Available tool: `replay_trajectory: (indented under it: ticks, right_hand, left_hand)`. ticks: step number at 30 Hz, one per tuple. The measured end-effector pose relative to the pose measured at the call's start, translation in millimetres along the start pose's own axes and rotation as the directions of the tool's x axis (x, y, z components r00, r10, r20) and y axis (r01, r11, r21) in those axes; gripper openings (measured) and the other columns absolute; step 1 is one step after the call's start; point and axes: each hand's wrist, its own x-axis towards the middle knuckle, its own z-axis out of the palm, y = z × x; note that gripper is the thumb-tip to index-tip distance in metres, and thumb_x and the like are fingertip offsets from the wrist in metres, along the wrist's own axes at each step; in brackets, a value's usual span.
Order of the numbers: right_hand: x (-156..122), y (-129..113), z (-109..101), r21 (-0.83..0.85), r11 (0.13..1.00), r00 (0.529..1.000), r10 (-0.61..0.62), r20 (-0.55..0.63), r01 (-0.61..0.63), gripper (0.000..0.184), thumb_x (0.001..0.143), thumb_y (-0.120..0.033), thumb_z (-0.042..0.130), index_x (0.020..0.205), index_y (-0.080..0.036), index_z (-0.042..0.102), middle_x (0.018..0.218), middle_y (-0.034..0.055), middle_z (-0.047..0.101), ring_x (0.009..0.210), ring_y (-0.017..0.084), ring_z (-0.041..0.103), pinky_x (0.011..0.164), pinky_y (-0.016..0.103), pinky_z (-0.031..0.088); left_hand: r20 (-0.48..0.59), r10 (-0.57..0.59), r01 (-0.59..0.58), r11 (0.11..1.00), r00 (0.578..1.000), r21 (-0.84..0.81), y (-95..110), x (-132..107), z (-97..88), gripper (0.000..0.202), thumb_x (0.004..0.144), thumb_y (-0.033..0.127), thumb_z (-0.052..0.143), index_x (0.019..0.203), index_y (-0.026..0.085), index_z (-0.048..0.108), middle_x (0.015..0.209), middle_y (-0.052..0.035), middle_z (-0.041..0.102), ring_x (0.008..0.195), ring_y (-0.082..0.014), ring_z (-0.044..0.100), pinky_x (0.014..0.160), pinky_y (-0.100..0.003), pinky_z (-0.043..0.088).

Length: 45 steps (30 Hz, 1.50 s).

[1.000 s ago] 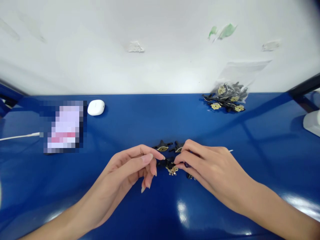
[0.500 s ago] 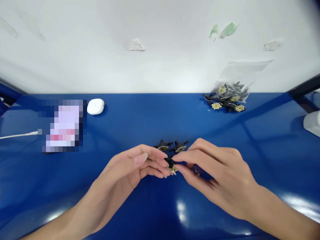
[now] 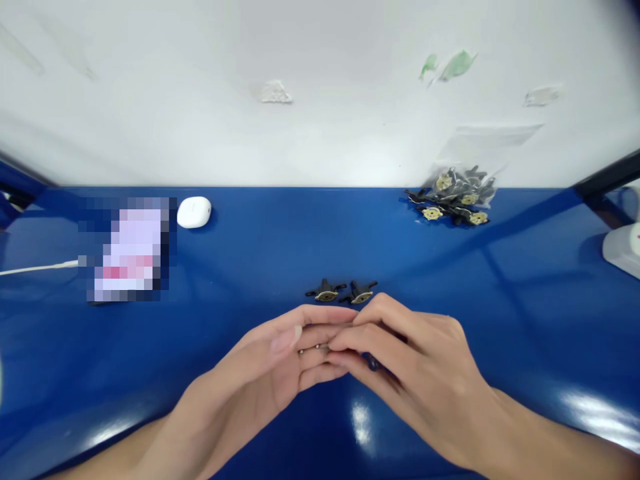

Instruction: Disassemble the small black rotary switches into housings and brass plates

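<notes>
My left hand (image 3: 270,373) is palm up with its fingers slightly curved. Small silver metal pins or screws (image 3: 318,347) lie on those fingers. The fingertips of my right hand (image 3: 415,360) are pinched together over the left fingers, at the end of one of these pieces. Something small and dark (image 3: 373,362) shows beneath the right hand; its kind is not clear. Just beyond my fingers, two black pronged parts with round metal discs, one on the left (image 3: 326,292) and one on the right (image 3: 361,292), rest on the blue table.
At the back right is a clear plastic bag (image 3: 467,183) among several more black parts with gold discs (image 3: 433,213). A white earbud case (image 3: 195,212) sits beside a blurred-out phone (image 3: 133,250) with a white cable (image 3: 40,268). A white container (image 3: 623,247) stands at the right edge.
Both hands have come nearer to me, and my right fingers have moved left over the left fingers. The black part with a gold disc between my hands is out of sight; small metal pieces now show.
</notes>
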Motion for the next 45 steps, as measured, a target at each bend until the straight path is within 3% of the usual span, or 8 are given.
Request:
replay_trajectory:
  ticks: [6, 11, 16, 27, 32, 37, 41, 45]
  right_hand:
    - [1, 7, -11, 0.028, 0.999, 1.000, 0.026, 0.015, -0.027, 0.015, 0.116, -0.019, 0.066, 0.109, -0.020, 0.079, 0.097, 0.0012, 0.076, 0.067, 0.011, 0.069, 0.060, 0.029, 0.052]
    - [4, 17, -26, 0.083, 0.993, 0.997, 0.082, -0.014, -0.081, 0.006, 0.114, -0.019, 0.073, 0.114, -0.025, 0.075, 0.102, -0.0004, 0.073, 0.073, 0.009, 0.070, 0.063, 0.025, 0.052]
    - [4, 24, -24, -0.023, 1.000, 0.988, 0.005, 0.157, -0.001, 0.012, 0.117, -0.024, 0.068, 0.108, -0.023, 0.075, 0.097, -0.0010, 0.070, 0.070, 0.012, 0.065, 0.061, 0.030, 0.046]
    - [2, 22, -13, -0.144, 0.986, 0.978, -0.060, 0.199, 0.090, 0.025, 0.119, -0.023, 0.060, 0.101, -0.021, 0.078, 0.092, -0.0008, 0.069, 0.070, 0.014, 0.067, 0.056, 0.033, 0.040]
    - [2, 23, -19, -0.014, 1.000, 0.985, -0.008, 0.170, 0.010, 0.014, 0.118, -0.025, 0.065, 0.112, -0.022, 0.078, 0.097, -0.0007, 0.071, 0.072, 0.012, 0.066, 0.061, 0.031, 0.046]
    - [6, 18, -27, 0.029, 1.000, 1.000, 0.008, 0.008, -0.008, 0.008, 0.114, -0.018, 0.071, 0.113, -0.022, 0.078, 0.097, 0.0001, 0.075, 0.071, 0.010, 0.067, 0.061, 0.026, 0.051]
    - [6, 6, -19, 0.031, 0.998, 0.995, -0.057, -0.080, 0.059, 0.007, 0.112, -0.020, 0.074, 0.116, -0.023, 0.080, 0.097, 0.0015, 0.080, 0.075, 0.011, 0.074, 0.068, 0.024, 0.059]
    - [2, -4, -4, 0.033, 0.999, 0.999, -0.009, -0.047, 0.010, 0.012, 0.112, -0.019, 0.073, 0.109, -0.020, 0.085, 0.095, 0.0021, 0.085, 0.077, 0.012, 0.079, 0.064, 0.021, 0.058]
  left_hand:
    - [-0.091, 0.059, -0.053, 0.996, 0.994, 0.066, 6, 5, 4.4, 0.043, 0.119, 0.034, 0.054, 0.144, 0.015, 0.084, 0.150, -0.0192, 0.081, 0.144, -0.0387, 0.074, 0.128, -0.049, 0.056]
    - [-0.282, 0.208, -0.195, 0.978, 0.937, 0.075, 18, 9, 2.9, 0.043, 0.117, 0.027, 0.053, 0.122, 0.013, 0.093, 0.144, -0.0183, 0.086, 0.150, -0.0387, 0.072, 0.128, -0.044, 0.059]
    - [-0.336, 0.230, -0.228, 0.972, 0.913, 0.046, 21, 11, -2.7, 0.048, 0.116, 0.026, 0.050, 0.114, 0.011, 0.095, 0.135, -0.0181, 0.089, 0.141, -0.0375, 0.079, 0.120, -0.041, 0.065]
    - [-0.291, 0.163, -0.168, 0.986, 0.943, 0.009, 20, 13, -6.4, 0.045, 0.115, 0.026, 0.053, 0.113, 0.010, 0.095, 0.118, -0.0178, 0.093, 0.115, -0.0314, 0.087, 0.105, -0.036, 0.072]
    - [-0.263, 0.166, -0.155, 0.986, 0.950, 0.060, 21, 13, -2.9, 0.047, 0.114, 0.032, 0.053, 0.118, 0.008, 0.093, 0.132, -0.0212, 0.089, 0.137, -0.0391, 0.079, 0.123, -0.045, 0.062]
    - [-0.122, 0.118, -0.123, 0.992, 0.985, -0.034, 16, 7, -2.1, 0.054, 0.116, 0.039, 0.051, 0.142, 0.005, 0.084, 0.152, -0.0226, 0.080, 0.154, -0.0439, 0.066, 0.135, -0.053, 0.049]
    - [-0.003, 0.065, -0.065, 0.990, 0.998, -0.126, 8, 2, -0.7, 0.063, 0.119, 0.043, 0.042, 0.157, 0.002, 0.073, 0.165, -0.0239, 0.071, 0.160, -0.0426, 0.060, 0.136, -0.051, 0.046]
    - [0.051, 0.016, -0.008, 0.987, 0.999, -0.162, 1, 0, 4.0, 0.059, 0.120, 0.045, 0.049, 0.159, 0.009, 0.074, 0.165, -0.0203, 0.072, 0.158, -0.0375, 0.061, 0.133, -0.045, 0.047]
